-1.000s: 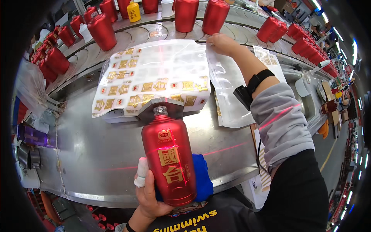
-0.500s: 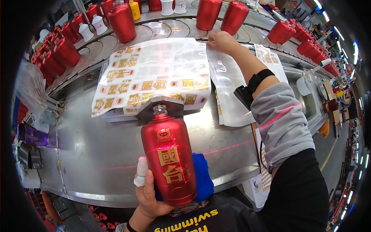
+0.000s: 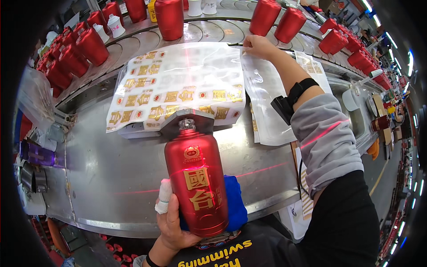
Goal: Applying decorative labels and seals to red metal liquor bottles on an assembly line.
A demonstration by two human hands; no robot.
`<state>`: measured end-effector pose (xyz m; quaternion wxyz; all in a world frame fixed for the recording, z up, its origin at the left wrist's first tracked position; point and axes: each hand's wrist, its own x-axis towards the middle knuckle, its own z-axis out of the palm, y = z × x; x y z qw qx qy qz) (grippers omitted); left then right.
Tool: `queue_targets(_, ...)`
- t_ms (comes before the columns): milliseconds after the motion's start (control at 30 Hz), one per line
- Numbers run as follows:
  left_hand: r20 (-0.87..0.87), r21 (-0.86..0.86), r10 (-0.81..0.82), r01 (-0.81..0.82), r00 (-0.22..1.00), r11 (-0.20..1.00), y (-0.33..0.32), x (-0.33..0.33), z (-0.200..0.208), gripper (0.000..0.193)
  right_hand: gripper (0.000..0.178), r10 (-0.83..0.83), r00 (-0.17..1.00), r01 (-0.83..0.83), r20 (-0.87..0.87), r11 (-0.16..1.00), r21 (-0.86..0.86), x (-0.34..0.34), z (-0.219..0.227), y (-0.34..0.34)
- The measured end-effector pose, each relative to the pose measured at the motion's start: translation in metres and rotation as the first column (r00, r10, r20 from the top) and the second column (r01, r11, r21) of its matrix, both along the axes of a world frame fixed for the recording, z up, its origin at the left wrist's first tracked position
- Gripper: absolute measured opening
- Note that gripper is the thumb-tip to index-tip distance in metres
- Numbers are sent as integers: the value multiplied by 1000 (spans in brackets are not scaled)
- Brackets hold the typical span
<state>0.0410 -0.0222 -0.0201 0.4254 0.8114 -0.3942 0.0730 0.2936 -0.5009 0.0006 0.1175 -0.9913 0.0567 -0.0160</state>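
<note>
A glossy red bottle [image 3: 197, 182] with gold characters and a round emblem leans back, its clear neck in the notch of a dark metal rest [image 3: 195, 123]. My left hand [image 3: 172, 224] is closed round its lower left side, a white wrap on one finger. Beyond the rest lies a clear decal sheet [image 3: 173, 73] printed with gold characters and small red emblems. My right hand [image 3: 260, 46] is pinched at the far right corner of that sheet; what lies between the fingertips is too small to make out. Thin red light lines cross the bottle and my right sleeve.
Several red bottles [image 3: 265, 18] stand on a curved conveyor [image 3: 209, 32] along the far side. More sheets [image 3: 271, 120] lie right of the decal sheet, beside a sink [image 3: 356, 120]. A blue cloth [image 3: 235, 202] is behind the bottle. A purple container [image 3: 40, 154] stands at left.
Bottles on the conveyor have shifted to the right. The held bottle and sheet sit slightly further right in view. My right hand stays pinched near the sheet's corner.
</note>
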Motion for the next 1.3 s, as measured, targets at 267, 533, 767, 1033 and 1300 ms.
queue_targets(267, -30, -24, -25, 24, 999, 999, 0, 0, 2, 107, 25, 225, 964, -191, 141, 956, -223, -18, -8, -1)
queue_targets(533, -4, -96, -46, 45, 999, 994, -8, 5, 2, 106, 11, 274, 940, -189, 202, 913, -360, -58, 27, 2)
queue_targets(767, 70, -118, -10, 18, 997, 993, -10, 8, 13, 104, 10, 549, 768, -460, -330, 831, 313, -216, 159, 43)
queue_targets(1033, -65, -143, -3, -7, 998, 990, -7, 1, 1, 92, 57, 61, 941, -95, -333, 992, -88, -198, 51, 3)
queue_targets(1300, -53, -164, 4, -13, 999, 986, -10, -2, 4, 93, 21, 3, 965, -54, 262, 981, 187, -290, 71, -25)
